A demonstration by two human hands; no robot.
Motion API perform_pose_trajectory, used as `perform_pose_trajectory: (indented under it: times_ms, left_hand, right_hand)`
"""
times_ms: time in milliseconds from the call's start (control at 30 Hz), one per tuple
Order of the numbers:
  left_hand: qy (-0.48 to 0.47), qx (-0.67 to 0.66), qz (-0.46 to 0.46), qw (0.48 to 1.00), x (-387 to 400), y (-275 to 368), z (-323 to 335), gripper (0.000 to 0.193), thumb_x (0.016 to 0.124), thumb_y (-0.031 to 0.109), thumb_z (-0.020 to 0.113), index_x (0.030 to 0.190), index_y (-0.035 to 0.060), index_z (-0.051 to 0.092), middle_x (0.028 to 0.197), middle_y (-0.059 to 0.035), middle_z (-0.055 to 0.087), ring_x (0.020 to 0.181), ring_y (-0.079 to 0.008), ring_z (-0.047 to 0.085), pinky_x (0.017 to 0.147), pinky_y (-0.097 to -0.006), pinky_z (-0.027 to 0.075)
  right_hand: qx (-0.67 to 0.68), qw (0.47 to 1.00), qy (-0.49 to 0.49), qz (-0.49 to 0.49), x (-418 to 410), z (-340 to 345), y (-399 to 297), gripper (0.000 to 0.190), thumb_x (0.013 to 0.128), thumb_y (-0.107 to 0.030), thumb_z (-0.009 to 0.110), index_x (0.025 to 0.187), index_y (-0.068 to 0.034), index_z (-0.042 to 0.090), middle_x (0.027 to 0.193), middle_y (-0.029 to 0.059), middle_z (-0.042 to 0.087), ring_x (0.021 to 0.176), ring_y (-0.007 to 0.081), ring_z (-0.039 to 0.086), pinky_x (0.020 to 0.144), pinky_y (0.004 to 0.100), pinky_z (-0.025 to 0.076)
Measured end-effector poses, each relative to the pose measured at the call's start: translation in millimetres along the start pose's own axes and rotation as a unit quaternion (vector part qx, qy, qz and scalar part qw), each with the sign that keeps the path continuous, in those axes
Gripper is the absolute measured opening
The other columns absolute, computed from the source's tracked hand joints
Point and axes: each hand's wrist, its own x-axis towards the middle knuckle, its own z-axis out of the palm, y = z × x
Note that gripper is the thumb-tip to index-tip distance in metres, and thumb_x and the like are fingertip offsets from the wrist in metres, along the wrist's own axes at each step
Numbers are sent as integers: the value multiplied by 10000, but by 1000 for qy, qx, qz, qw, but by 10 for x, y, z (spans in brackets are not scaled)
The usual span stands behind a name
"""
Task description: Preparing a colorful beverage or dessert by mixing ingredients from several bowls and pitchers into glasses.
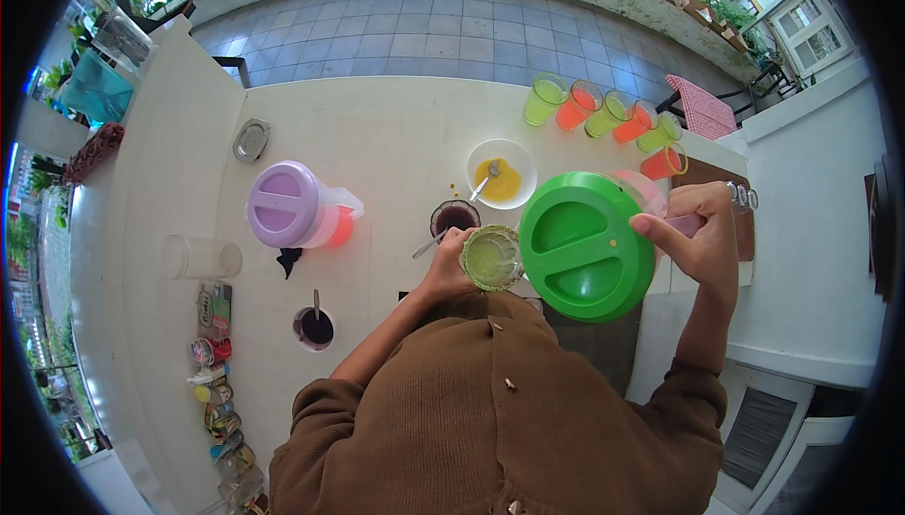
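Observation:
My left hand (pixel 450 264) holds a clear drinking glass (pixel 492 258) with a green-coated rim and pale green liquid inside. Gripped by its handle in my right hand (pixel 689 228) is a plastic pitcher with a green lid (pixel 588 247), right beside the glass. Just beyond my left hand sits a glass bowl of dark liquid (pixel 454 216) with a spoon. Behind that, a white bowl (pixel 520 198) holds yellow contents and another spoon. The pitcher's spout is hidden under the lid.
A purple-lidded pitcher (pixel 283 204) with red drink stands left, near a cup of dark liquid (pixel 315 329). Several filled glasses (pixel 608 114) line the far right. Cans and packets (pixel 214 353), an empty clear container (pixel 204 257) and a metal dish (pixel 252 140) are along the left.

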Motion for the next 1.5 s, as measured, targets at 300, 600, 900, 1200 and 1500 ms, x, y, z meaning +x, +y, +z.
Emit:
perform_pose_trajectory:
  times_ms: [300, 600, 900, 1200, 1500]
  left_hand:
    - [3, -5, 3, 1000, 7, 24, -11, 594, 538, 250, 798, 1045, 36, 574, 900, -82, 568, 809, -212, 437, 770, -322, 396]
    - [5, 6, 12, 1000, -2, -48, 11, 602, 531, 249, 801, 1047, 36, 577, 893, -83, 571, 806, -212, 448, 764, -323, 405]
    - [-1, 7, 5, 1000, 3, 4, -9, 603, 530, 246, 803, 1049, 35, 580, 900, -84, 580, 803, -213, 448, 771, -322, 408]
    - [-8, 7, 1, 1000, 0, -5, -7, 635, 527, 237, 801, 1083, 33, 571, 924, -84, 588, 810, -216, 450, 782, -321, 410]
    - [-14, 12, 1, 1000, -7, -52, -3, 649, 519, 244, 805, 1083, 29, 566, 925, -98, 584, 824, -223, 464, 785, -328, 415]
  right_hand:
    - [14, 1000, 9, -5, -5, 17, 10, 515, 680, -234, 797, 420, -23, 405, 395, -16, 286, 392, 47, 245, 384, 236, 173]
    - [7, 1000, 10, -12, 1, 13, -6, 503, 678, -223, 794, 423, -20, 411, 389, -10, 298, 388, 50, 251, 381, 237, 177]
    - [12, 1000, 10, -7, -21, 7, 5, 497, 676, -214, 795, 424, -19, 414, 391, -9, 297, 391, 49, 251, 382, 240, 173]
    - [6, 1000, 7, -10, -23, 1, 1, 506, 676, -216, 796, 422, -19, 406, 394, -4, 287, 395, 50, 247, 383, 240, 171]
    - [-4, 1000, 12, -10, -27, 0, -13, 527, 671, -229, 799, 418, -22, 385, 393, -6, 277, 394, 56, 238, 382, 238, 168]
